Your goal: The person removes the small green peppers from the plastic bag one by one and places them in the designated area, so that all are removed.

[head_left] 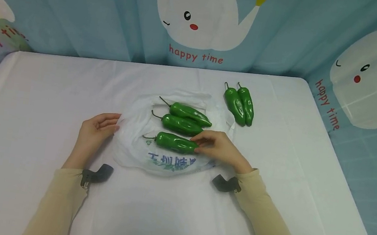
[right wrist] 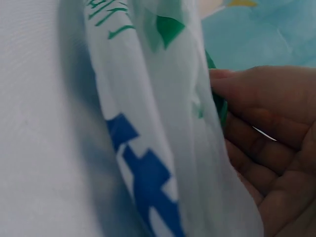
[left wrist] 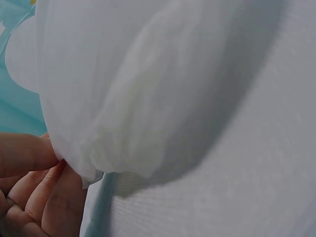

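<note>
A white plastic bag (head_left: 131, 141) with blue and green print lies opened out on the table, three green peppers on it. My right hand (head_left: 218, 149) pinches the tip end of the nearest green pepper (head_left: 174, 143) between thumb and fingers. The other two, a middle pepper (head_left: 180, 125) and a far pepper (head_left: 189, 112), lie just beyond it, stems to the left. At the bag's left edge, my left hand (head_left: 96, 132) pinches the plastic between thumb and fingers, as the left wrist view shows. In the right wrist view the bag's printed side hides most of the held pepper (right wrist: 219, 106).
Two more green peppers (head_left: 239, 104) lie side by side on the white-covered table (head_left: 287, 159), beyond the bag to the right. Blue curtains (head_left: 116, 15) with whale prints hang along the back and right side of the table.
</note>
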Tool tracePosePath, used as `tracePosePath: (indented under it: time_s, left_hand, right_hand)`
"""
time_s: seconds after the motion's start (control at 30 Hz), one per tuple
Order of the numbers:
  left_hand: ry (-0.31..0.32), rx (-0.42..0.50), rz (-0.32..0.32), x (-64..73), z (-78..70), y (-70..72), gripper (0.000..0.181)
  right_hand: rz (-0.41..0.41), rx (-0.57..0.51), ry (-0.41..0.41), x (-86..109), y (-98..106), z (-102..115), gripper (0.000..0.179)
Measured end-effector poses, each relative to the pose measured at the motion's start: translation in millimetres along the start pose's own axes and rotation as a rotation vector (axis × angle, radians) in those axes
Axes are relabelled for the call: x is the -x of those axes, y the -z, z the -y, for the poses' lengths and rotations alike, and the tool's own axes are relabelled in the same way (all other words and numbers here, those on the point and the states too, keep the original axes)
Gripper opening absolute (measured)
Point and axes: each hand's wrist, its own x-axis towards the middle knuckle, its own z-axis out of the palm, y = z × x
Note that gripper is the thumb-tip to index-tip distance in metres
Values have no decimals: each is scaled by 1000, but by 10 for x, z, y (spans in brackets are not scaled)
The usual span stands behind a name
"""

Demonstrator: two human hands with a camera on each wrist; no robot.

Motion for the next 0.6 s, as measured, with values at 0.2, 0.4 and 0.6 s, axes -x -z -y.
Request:
tracePosePath:
  time_s: [0.2,0.4,0.6]
  left_hand:
    - [-4,-1,-3,6,4,-1,37]
    - [-19,15,-3,-1,10,-1,37]
    - [-28,24,-3,-3,0,-4,37]
  right_hand:
    - [-26,-62,-8,16,36,-19,26]
    - [-31,-155,-9,35,87,-13,25]
    - [-51,-261,-49,66,165,9,25]
